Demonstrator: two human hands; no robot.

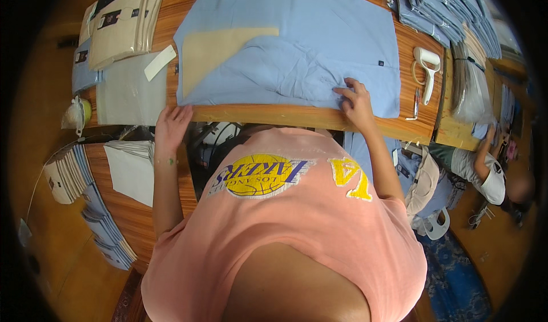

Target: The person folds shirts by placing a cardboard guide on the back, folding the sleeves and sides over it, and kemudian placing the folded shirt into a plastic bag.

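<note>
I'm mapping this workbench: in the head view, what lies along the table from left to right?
Stack of folded cream garments → clear plastic bag → left hand → beige cardboard sheet on the light blue shirt → right hand → white handheld tool → stack of bagged shirts.

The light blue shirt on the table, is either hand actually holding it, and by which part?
The right hand pinches the light blue shirt near its lower right hem. The left hand rests flat at the table edge, gripping nothing.

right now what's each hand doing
Left hand: open, flat on the table edge, holding nothing.
Right hand: fingers pinching the light blue garment.
</note>
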